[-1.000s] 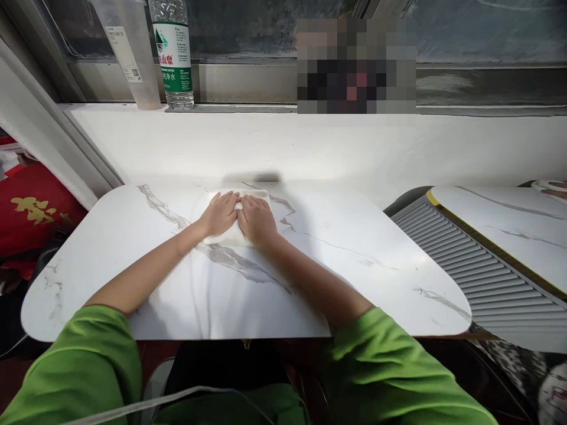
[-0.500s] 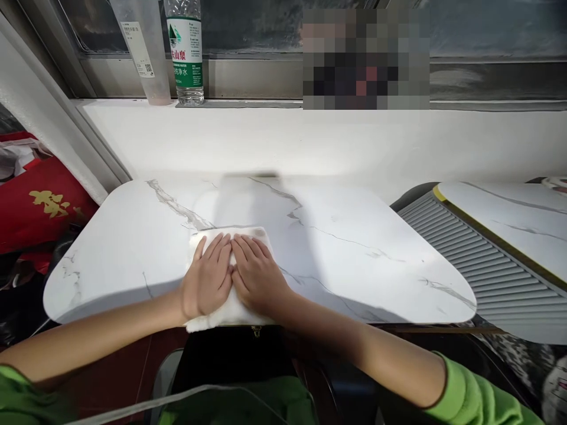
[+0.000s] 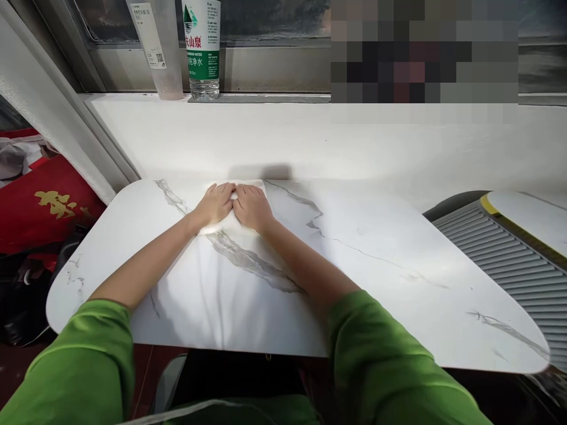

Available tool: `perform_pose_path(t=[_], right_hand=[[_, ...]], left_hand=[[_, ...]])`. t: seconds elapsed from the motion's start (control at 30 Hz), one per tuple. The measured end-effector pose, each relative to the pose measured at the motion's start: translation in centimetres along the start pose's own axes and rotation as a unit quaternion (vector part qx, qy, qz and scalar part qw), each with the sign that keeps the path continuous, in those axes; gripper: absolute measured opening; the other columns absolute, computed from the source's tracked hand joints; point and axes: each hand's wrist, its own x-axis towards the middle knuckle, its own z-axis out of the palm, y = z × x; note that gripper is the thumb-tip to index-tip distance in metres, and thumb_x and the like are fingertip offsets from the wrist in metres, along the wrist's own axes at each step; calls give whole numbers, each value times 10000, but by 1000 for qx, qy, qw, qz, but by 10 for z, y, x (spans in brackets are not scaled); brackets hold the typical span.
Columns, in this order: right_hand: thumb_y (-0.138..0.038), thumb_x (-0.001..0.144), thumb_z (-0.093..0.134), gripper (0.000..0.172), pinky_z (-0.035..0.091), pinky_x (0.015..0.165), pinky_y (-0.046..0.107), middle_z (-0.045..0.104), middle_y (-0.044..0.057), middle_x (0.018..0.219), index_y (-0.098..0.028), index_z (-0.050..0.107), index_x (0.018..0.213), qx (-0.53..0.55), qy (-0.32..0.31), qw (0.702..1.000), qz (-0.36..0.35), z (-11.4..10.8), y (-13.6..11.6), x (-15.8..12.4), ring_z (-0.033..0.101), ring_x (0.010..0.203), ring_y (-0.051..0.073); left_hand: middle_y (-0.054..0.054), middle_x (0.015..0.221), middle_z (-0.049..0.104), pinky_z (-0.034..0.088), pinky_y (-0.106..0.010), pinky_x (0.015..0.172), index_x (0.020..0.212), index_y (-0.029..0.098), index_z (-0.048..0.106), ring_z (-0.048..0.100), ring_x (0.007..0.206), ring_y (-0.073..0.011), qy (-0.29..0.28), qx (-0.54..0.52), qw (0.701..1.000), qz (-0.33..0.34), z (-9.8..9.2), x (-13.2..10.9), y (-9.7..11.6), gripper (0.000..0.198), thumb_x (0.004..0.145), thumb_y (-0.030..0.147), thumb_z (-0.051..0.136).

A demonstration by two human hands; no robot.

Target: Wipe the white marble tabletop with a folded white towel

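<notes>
Head view: your left hand point(image 3: 215, 205) and right hand point(image 3: 251, 208) lie flat and side by side, palms down and fingers stretched forward and close together, gripping nothing. Both press on a folded white cloth point(image 3: 225, 228). The index fingers nearly touch over its middle. The cloth looks soft and thick, roughly rectangular, and your hands cover most of it. Only its far edge and a strip between your wrists show. It sits at the far edge of the table point(image 3: 376, 283), left of centre, close under the ledge.

The table top is smooth, glossy and white with grey marble veins, and its corners are rounded. One dark vein runs from under the cloth toward your right forearm. Both your arms reach out bare from loose green sleeves point(image 3: 80, 366) at the near edge.

Beyond the table a matt white ledge point(image 3: 310, 141) runs across below a metal window frame. On it, to the left, stands a clear plastic water bottle point(image 3: 202, 50) with a green and white label. Just beside that is a tall frosted plastic cup point(image 3: 159, 53) with a white sticker.

At far left lies red fabric point(image 3: 48, 200) with gold markings. At right, a grey ribbed panel point(image 3: 509, 265) adjoins a second marble-look top point(image 3: 531, 212) with a yellow edge.
</notes>
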Motion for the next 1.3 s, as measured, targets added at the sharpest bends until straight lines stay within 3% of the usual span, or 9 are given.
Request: perform_pose_path(t=[0.17,0.4,0.53,0.77,0.9,1.0,1.13,1.3], right_hand=[[-130,912,322,425,341,1079,421,629,198,1294,-51,574,1245,7,-3,1000,26,6,7,19,522,1247,303],[-138,945,296,497,256,1169,412,510,193,1463,19,511,1366,-16,-23,999,25,-4,-7,-10,422,1388,286],[-165,956,308,516,259,1179,440,481,200,1487,31,483,1400,-20,-34,999,13,-13,-31,-51,409,1402,301],[-229,959,319,550,277,1174,518,483,242,1469,64,472,1399,2,-13,997,-81,-28,-93,-141,414,1390,353],[-257,949,362,568,281,1174,517,477,262,1466,78,466,1396,10,-37,992,-124,-30,-115,-149,412,1387,365],[-221,932,376,537,284,1170,491,507,259,1438,76,496,1364,20,-41,990,-132,-22,-119,-121,441,1358,354],[-161,919,365,457,326,1125,443,591,226,1344,20,559,1291,38,-34,989,-138,-3,-110,-59,510,1272,318],[-139,914,377,422,337,1084,415,628,222,1255,10,572,1256,36,-2,998,-45,25,-95,8,540,1198,310]], left_hand=[[-123,1425,544,279,-414,1171,1345,120,481,482,1329,-235,10,14,1000,8,1,23,-11,461,909,175,342],[-135,1501,465,218,-441,1207,1387,114,447,403,1407,-229,-2,2,1000,6,-2,-7,3,481,932,194,314],[-135,1535,428,195,-469,1224,1409,121,435,342,1455,-244,-19,-6,1000,19,-7,-52,19,498,938,213,302],[-183,1499,460,206,-521,1221,1403,68,415,351,1450,-284,26,2,999,32,-15,-172,51,503,947,246,297],[-194,1511,438,190,-533,1226,1414,66,378,336,1458,-279,15,-5,1000,13,-24,-206,52,498,966,257,272],[-192,1536,402,147,-543,1233,1422,64,357,283,1482,-288,-3,-5,1000,-28,-28,-195,34,512,956,264,283],[-172,1540,403,167,-525,1224,1428,79,356,306,1469,-279,2,-2,996,-92,-28,-148,-7,531,923,236,306],[-120,1470,506,249,-459,1193,1294,145,499,433,1369,-269,8,-43,997,-56,-32,-78,-60,437,882,236,387]])
